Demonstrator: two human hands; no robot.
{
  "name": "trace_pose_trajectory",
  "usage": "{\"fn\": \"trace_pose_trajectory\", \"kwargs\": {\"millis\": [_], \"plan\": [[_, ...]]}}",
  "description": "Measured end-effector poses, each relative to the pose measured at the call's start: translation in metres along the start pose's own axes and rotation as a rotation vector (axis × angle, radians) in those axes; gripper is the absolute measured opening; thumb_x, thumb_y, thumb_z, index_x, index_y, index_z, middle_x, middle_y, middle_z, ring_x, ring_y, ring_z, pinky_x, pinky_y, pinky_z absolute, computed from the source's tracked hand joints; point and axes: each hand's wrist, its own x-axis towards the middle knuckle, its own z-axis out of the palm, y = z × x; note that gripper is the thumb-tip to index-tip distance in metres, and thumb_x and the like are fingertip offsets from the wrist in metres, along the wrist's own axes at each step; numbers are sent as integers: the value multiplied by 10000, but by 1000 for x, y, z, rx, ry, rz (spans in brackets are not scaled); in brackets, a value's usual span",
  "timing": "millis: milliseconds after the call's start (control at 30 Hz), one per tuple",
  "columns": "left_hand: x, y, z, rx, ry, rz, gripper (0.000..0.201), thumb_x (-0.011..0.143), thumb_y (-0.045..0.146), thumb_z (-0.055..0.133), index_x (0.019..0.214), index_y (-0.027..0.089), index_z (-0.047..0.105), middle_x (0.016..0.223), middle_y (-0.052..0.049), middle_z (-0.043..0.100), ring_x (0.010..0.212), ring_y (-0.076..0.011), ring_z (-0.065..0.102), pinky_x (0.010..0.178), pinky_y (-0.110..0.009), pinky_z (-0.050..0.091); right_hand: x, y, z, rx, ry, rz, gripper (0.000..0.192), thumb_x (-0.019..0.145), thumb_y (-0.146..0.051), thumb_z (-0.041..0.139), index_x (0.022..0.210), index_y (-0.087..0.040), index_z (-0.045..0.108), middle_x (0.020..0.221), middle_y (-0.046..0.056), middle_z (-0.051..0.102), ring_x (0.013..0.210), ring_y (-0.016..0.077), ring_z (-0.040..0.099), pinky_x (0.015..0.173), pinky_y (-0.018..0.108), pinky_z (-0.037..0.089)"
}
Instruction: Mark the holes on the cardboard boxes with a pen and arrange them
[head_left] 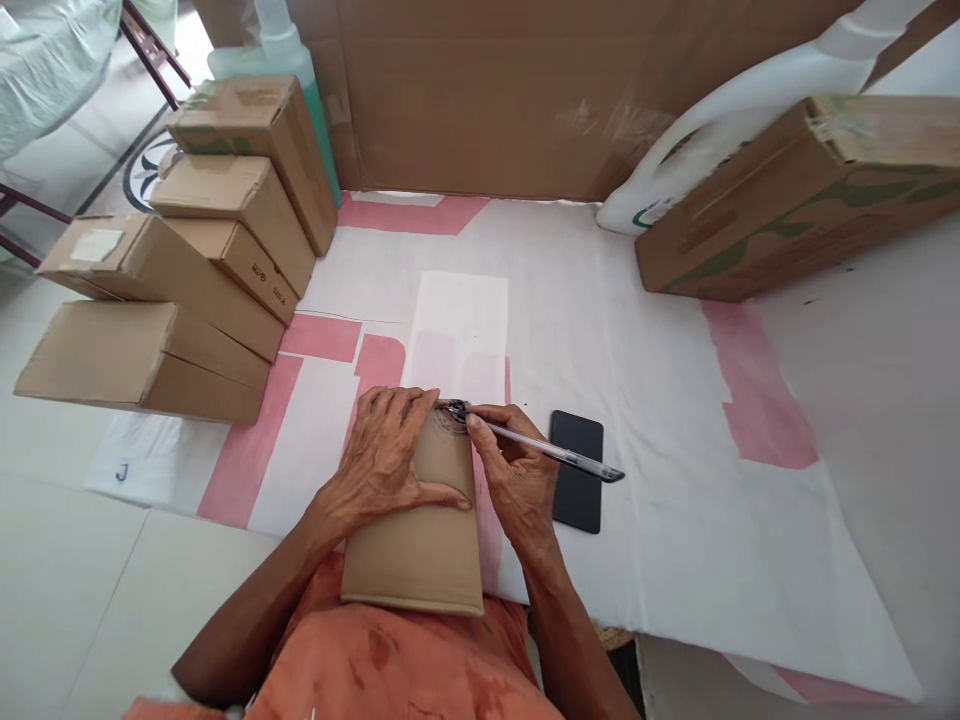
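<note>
A brown cardboard box (420, 555) stands close against my body at the near edge of the cloth. Across its top lies my left hand (394, 445), thumb and fingers spread over the cardboard. My right hand (514, 465) pinches a clear pen (551, 447) near its tip, and the pen slants down toward the right. Dark scribbled lines (448, 420) show on the far end of the box, right by the pen's tip. A black phone (576, 470) lies just right of my right hand, partly behind it. A white sheet of paper (461, 310) rests beyond the box.
Several cardboard boxes (217, 355) stand in a row at the left, with a green-liquid bottle (322, 130) behind. At the right are another box (750, 210) and a white jug (720, 110). A large cardboard panel (480, 100) closes off the back of the white-and-pink cloth (675, 400).
</note>
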Motion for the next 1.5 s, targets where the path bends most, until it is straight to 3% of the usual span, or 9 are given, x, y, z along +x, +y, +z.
{"fn": "trace_pose_trajectory", "kwargs": {"millis": [233,500,600,733,833,1033,1167,1367,1500], "plan": [[-1,-1,2,-7,2,4,1137,637,779,852,1485,130,462,1396,-185,614,1271,-375,559,1146,-547,346,0,-2,-1,-13,-28,28,133,949,-324,699,875,-219,730,825,1,702,720,150,629,636,264,470],[0,0,0,-5,-5,-7,1189,568,800,876,1470,137,476,1369,-177,627,1252,-376,563,1134,-545,362,-2,-10,-24,-105,1,48,201,918,-360,696,785,-211,682,703,-17,649,605,136,578,566,253,460],[0,0,0,-4,-11,-8,1180,581,816,856,1482,159,469,1381,-177,623,1257,-387,562,1140,-556,355,6,-3,-35,-148,52,98,244,952,-443,666,862,-217,665,756,-6,669,627,149,602,591,271,489],[-2,-3,2,-6,-2,6,1150,629,803,839,1523,201,437,1405,-176,607,1286,-399,555,1157,-578,339,22,17,-49,-414,-141,284,253,1048,-433,476,1009,-210,588,896,48,729,692,178,678,650,297,523],[-3,-5,3,11,-1,5,1131,660,769,843,1541,201,420,1410,-174,604,1292,-399,554,1156,-588,344,25,30,-53,-645,-276,365,133,1002,-304,567,910,-208,556,786,43,711,666,196,675,653,291,465],[-3,-9,4,58,10,41,1143,673,784,826,1551,191,398,1390,-178,613,1264,-406,563,1140,-604,356,15,34,-42,-923,-331,437,125,1011,-250,599,1082,-151,571,1013,192,749,908,314,715,690,316,375],[-3,-9,3,78,20,57,1128,686,773,825,1545,181,396,1392,-176,614,1260,-401,566,1131,-585,370,13,30,-37,-977,-354,446,184,1040,-276,572,1162,-140,554,1075,214,745,945,334,720,698,326,371],[-3,-7,2,74,18,52,1117,682,770,831,1538,194,404,1379,-170,625,1244,-401,576,1118,-590,383,3,30,-56,-967,-261,434,267,1042,-448,568,1120,-194,586,924,102,745,870,296,713,699,324,414],[-3,-7,2,64,17,42,1090,698,751,831,1546,218,402,1389,-165,617,1252,-403,571,1127,-598,375,-12,34,-91,-1005,2,476,385,1010,-456,574,1224,-137,555,1251,255,649,1181,408,618,867,436,471]]}}
